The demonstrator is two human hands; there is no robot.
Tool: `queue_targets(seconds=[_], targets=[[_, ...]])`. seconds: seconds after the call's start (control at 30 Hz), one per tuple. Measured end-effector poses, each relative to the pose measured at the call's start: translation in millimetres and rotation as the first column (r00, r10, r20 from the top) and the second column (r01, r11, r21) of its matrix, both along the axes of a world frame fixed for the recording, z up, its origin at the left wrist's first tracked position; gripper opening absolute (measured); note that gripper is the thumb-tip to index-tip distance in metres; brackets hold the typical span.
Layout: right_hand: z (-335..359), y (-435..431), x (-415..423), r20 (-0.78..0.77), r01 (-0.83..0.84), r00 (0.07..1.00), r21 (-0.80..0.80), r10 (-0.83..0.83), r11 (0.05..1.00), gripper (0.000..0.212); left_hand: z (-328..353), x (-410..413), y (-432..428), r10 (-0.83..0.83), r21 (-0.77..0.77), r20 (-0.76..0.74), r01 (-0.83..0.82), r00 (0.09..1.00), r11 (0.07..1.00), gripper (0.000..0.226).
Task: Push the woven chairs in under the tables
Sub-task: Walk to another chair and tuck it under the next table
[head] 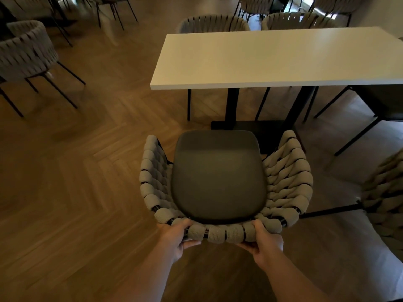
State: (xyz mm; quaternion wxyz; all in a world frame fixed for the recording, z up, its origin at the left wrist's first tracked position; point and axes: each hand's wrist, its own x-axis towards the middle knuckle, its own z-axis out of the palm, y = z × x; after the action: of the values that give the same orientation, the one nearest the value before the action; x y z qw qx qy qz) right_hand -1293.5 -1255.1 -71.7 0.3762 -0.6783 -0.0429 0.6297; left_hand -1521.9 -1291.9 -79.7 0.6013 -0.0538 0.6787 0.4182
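A woven chair (220,177) with a grey rope-wrapped back and a dark seat pad stands right in front of me, facing a white table (272,57). Its seat front lies just short of the table's near edge, above the black table base. My left hand (174,236) grips the top rail of the chair back on the left. My right hand (265,240) grips the same rail on the right. Fingers of both hands curl over the woven rope.
Two woven chairs (214,23) stand at the table's far side. Another woven chair (386,199) stands close at my right, and one (26,51) at far left. More chairs and a dark table (381,101) fill the back and right. Herringbone wood floor (87,160) lies open to the left.
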Motion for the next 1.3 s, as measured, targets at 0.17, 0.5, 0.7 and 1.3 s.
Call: queue_targets(seconds=[0.17, 0.5, 0.7, 1.3], targets=[[1, 18, -5, 0.015, 0.014, 1.000, -0.019, -0.014, 1.000, 0.051, -3, -3, 17, 0.004, -0.027, -0.032, -0.005, 0.999, 1.000, 0.032], [-2, 55, -13, -0.011, 0.015, 1.000, 0.001, -0.014, 1.000, 0.040, -6, -13, 54, 0.027, -0.003, -0.045, -0.027, 0.999, 1.000, 0.053], [-2, 70, -15, -0.042, 0.019, 0.999, -0.003, -0.019, 1.000, 0.052, -6, -15, 69, 0.018, -0.023, -0.045, -0.019, 0.999, 1.000, 0.057], [1, 101, 16, 0.052, -0.052, 0.997, -0.121, 0.059, 0.991, 0.058, 5, -23, 78, 0.101, 0.020, -0.185, -0.100, 0.978, 0.995, 0.097]])
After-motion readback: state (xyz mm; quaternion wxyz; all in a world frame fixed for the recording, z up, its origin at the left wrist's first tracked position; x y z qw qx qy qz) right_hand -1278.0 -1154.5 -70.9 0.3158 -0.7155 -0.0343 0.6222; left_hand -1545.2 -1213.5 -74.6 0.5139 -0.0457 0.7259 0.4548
